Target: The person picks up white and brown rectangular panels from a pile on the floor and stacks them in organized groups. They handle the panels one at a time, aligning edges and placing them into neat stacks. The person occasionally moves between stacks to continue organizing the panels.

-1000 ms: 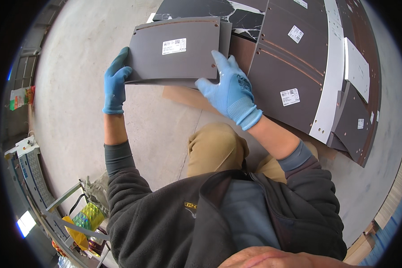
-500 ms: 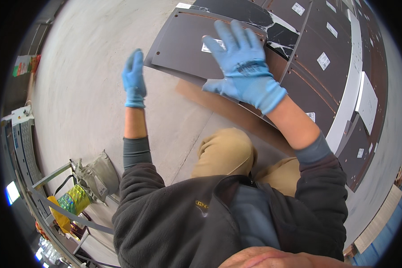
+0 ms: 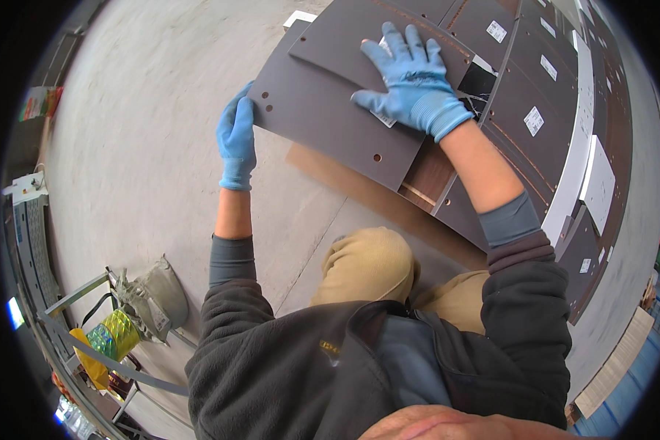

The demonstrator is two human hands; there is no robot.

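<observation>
My left hand (image 3: 237, 139), in a light blue glove, grips the left edge of a dark grey panel (image 3: 319, 132) with drilled holes, its fingers close together. A second dark grey panel (image 3: 341, 44) lies overlapped on top of it, farther away. On this upper panel my right hand (image 3: 416, 86), gloved in the same blue, rests with fingers and thumb spread. Part of a white label is covered by the right hand. Both panels lie across a stack of similar boards, and their left ends jut out over the floor.
More dark panels (image 3: 524, 150) with white labels and grooves spread to the right, along a long white strip (image 3: 581, 125) and a small white board (image 3: 598, 176). At lower left stand a metal frame (image 3: 81, 293), a grey sack (image 3: 161, 293) and a shiny yellow-green roll (image 3: 111, 334).
My left hand has come up and right onto the panel's edge. The lower panel now shows more, with the upper one shifted away over it. My right hand has stayed spread, slightly farther right.
</observation>
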